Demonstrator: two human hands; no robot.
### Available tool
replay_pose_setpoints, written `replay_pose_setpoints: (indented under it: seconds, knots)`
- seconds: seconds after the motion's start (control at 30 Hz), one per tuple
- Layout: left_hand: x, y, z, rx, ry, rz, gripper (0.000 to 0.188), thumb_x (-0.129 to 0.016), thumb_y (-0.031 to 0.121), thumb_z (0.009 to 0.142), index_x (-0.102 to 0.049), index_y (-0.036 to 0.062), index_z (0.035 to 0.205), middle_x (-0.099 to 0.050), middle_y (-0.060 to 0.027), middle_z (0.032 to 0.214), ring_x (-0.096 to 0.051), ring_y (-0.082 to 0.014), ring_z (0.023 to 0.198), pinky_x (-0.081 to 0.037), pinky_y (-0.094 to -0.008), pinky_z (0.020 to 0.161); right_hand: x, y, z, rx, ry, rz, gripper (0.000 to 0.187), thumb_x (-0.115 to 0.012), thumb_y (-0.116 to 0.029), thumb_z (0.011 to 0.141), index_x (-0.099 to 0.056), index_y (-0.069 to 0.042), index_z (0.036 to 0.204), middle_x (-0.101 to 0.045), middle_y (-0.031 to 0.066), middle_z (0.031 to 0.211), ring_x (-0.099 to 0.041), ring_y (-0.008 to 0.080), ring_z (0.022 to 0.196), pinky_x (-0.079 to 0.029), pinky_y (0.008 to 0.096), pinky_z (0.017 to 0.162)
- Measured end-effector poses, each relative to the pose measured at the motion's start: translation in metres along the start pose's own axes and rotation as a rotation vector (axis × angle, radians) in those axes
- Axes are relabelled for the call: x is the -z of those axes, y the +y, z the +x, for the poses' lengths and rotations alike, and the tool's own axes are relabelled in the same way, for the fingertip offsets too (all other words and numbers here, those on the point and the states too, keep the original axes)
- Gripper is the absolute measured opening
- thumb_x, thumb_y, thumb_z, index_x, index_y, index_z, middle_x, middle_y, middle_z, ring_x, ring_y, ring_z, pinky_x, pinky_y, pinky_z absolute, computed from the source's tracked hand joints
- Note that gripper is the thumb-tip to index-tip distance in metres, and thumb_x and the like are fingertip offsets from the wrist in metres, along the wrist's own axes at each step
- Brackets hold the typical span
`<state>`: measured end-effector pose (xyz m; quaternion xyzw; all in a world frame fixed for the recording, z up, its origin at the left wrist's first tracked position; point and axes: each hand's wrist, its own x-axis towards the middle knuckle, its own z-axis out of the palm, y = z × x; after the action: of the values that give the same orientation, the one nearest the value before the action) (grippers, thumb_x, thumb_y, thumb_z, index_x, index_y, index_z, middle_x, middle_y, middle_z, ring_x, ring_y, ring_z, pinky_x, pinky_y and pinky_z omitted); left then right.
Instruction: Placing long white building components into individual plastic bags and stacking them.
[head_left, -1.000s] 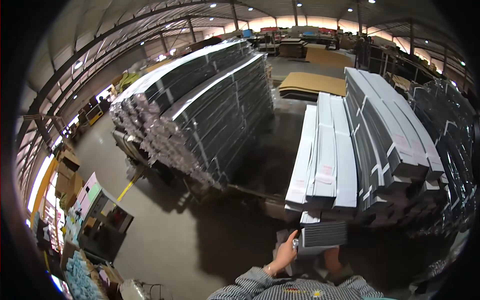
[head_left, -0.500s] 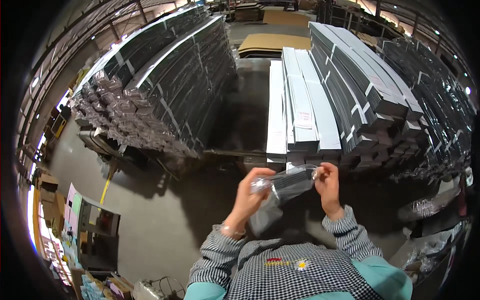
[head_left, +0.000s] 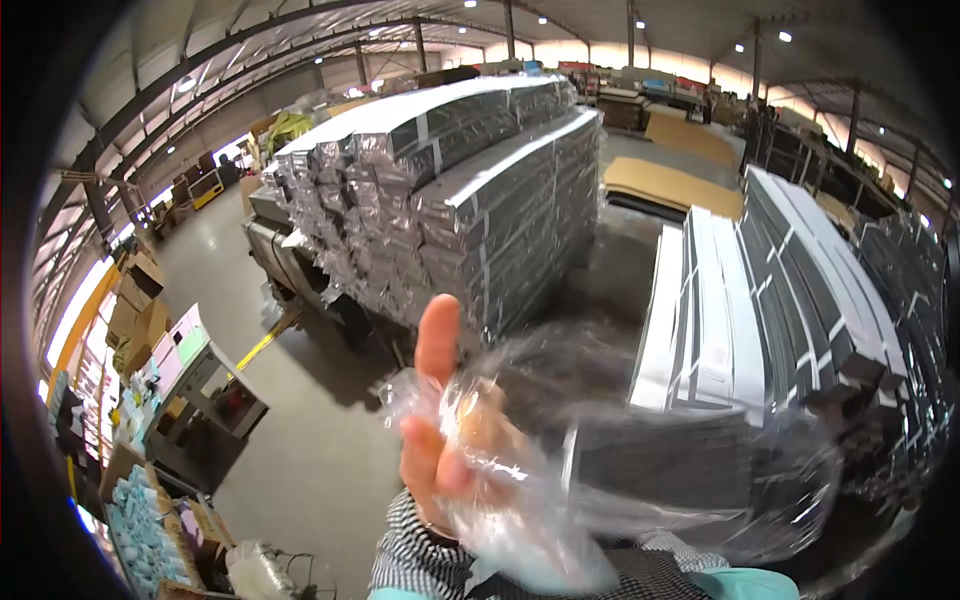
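Left hand (head_left: 440, 440) was raised with fingers (head_left: 437, 338) spread open inside a clear plastic bag (head_left: 600, 480) draped over and right of them, right hand hidden so its grip could not be told; best kept the fingers wide so the film stayed open.

Left hand (head_left: 437, 430) raised close, forefinger upright, other fingers curled in a grip
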<state>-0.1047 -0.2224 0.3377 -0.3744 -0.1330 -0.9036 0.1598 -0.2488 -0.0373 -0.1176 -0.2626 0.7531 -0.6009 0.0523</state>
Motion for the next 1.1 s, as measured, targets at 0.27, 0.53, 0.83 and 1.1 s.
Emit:
replay_pose_setpoints:
  seconds: [0.27,0.53,0.83,1.1]
  knots:
    - [0.21,0.09,0.002,-0.153,0.821,1.17,0.048,-0.064,0.016,0.095,-0.051,-0.0035,0.136,-0.071,-0.0118,0.105,-0.045,-0.0021,0.057,-0.033,-0.0178,0.049,0.079,-0.14,0.319,0.541,0.392,-0.305,0.051,-0.072,-0.026,0.092,-0.053,0.006,0.127,-0.066,0.0146,0.113,-0.064,0.0243,0.1,-0.052,0.0338,0.091]
    - [0.293,0.116,0.001,-0.128,1.133,1.24,0.046,-0.065,0.011,0.085,-0.057,-0.005,0.128,-0.073,-0.0099,0.097,-0.051,-0.005,0.059,-0.039,-0.0204,0.055,0.099,-0.322,0.703,0.268,0.126,0.508,0.05,-0.06,-0.037,0.098,-0.062,0.011,0.114,-0.069,0.0124,0.1,-0.063,0.0196,0.089,-0.05,0.0327,0.08]
    - [0.312,0.09,0.005,-0.179,0.84,1.517,0.049,-0.067,0.004,0.078,-0.059,-0.0024,0.126,-0.072,-0.0099,0.101,-0.062,-0.0133,0.081,-0.048,-0.0262,0.075,-0.065,-0.29,0.657,0.65,0.481,0.031,0.053,-0.053,-0.036,0.102,-0.058,0.011,0.126,-0.051,0.0309,0.139,-0.039,0.0429,0.139,-0.028,0.045,0.117]
    - [0.304,0.061,0.0,0.032,0.918,1.461,0.029,-0.052,-0.001,0.09,-0.061,0.0003,0.118,-0.067,-0.0065,0.104,-0.05,-0.0054,0.069,-0.039,-0.0204,0.059,0.113,-0.136,0.376,0.354,0.625,-0.65,0.061,-0.071,-0.015,0.085,-0.049,0.009,0.136,-0.04,0.0278,0.149,-0.037,0.0406,0.142,-0.032,0.044,0.117]
